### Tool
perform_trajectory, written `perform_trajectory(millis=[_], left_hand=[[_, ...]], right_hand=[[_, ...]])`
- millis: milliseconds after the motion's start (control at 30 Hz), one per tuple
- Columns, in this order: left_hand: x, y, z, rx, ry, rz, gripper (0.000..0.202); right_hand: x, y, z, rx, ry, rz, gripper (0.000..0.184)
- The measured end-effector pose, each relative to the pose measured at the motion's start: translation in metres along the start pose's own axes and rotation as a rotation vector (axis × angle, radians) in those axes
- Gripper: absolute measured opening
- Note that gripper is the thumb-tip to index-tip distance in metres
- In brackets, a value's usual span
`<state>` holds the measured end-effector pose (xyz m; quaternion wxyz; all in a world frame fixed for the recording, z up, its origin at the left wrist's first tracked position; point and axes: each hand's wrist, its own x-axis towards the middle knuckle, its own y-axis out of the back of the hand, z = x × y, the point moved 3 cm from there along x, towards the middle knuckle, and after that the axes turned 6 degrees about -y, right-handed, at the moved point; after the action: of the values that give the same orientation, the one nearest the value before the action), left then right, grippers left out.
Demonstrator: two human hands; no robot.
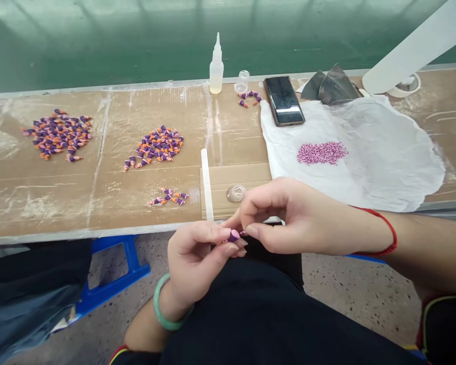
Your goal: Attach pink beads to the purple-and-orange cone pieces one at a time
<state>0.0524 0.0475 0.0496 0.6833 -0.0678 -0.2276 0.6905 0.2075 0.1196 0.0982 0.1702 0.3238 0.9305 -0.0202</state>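
My left hand (197,258), with a green bangle at the wrist, pinches a small purple-and-pink figurine (233,235) between thumb and fingers. Close against it, my right hand (281,215) has thumb and forefinger together on a tiny pink piece (243,233) at the figurine's end; its exact shape is too small to tell. Both hands are just in front of the table edge, above my lap. Behind my right fingers, a clear blob (236,193) in a small round shape sits on a cardboard piece (220,177). Several similar purple, orange and pink figurines (171,196) lie to the left.
Two larger figurine piles (61,134) (160,144) lie farther left. A dropper bottle (216,71), a clear cap (242,81) and a phone (284,100) are along the back. Small pink pieces (322,153) lie on a white cloth (395,152). A blue stool (114,284) stands below.
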Motion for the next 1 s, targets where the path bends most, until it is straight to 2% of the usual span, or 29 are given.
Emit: perform_trajectory(millis=[400, 700, 1000], left_hand=[[-0.0003, -0.0025, -0.0001, 0.06, -0.078, -0.033, 0.019], [-0.0012, -0.0022, 0.0028, 0.127, -0.09, -0.005, 0.014], [-0.0024, -0.0058, 0.002, 0.08, -0.102, 0.058, 0.008]], right_hand=[[-0.0027, -0.0022, -0.0007, -0.045, 0.028, 0.055, 0.011], [-0.0047, -0.006, -0.0058, -0.148, 0.009, 0.08, 0.008], [-0.0058, -0.0094, -0.0083, -0.193, 0.086, 0.101, 0.012]])
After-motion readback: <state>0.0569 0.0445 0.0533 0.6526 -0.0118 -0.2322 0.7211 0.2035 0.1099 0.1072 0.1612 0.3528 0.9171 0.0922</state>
